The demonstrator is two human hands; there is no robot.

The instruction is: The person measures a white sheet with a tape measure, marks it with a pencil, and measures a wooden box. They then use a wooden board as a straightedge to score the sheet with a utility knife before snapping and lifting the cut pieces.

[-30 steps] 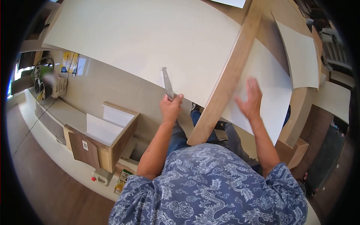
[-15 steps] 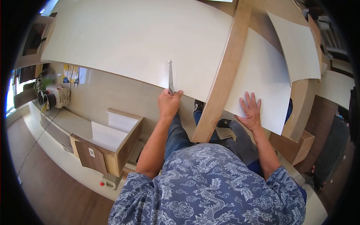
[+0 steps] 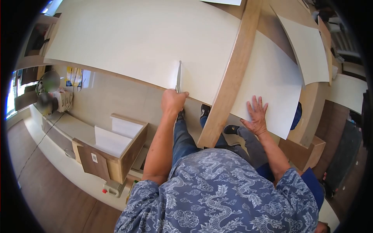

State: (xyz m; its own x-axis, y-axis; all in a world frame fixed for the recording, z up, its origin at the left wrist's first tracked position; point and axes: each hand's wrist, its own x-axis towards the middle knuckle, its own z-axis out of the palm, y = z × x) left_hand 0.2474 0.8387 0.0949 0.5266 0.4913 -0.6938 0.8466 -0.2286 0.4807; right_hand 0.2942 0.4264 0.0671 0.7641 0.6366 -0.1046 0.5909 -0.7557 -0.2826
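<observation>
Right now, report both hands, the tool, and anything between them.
Left hand gripping slim metal tool. Right hand spread on white sheet. Wooden board between hands.

Slim metal blade [image 3: 179, 75], upright, handheld

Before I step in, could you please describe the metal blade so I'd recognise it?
Left of the long, slanting wooden board lies the large white sheet. At its near edge, the left hand grips the metal blade, which points away over the sheet. Slim and grey, it stands out against the broad, pale sheet and the much thicker board.
</observation>
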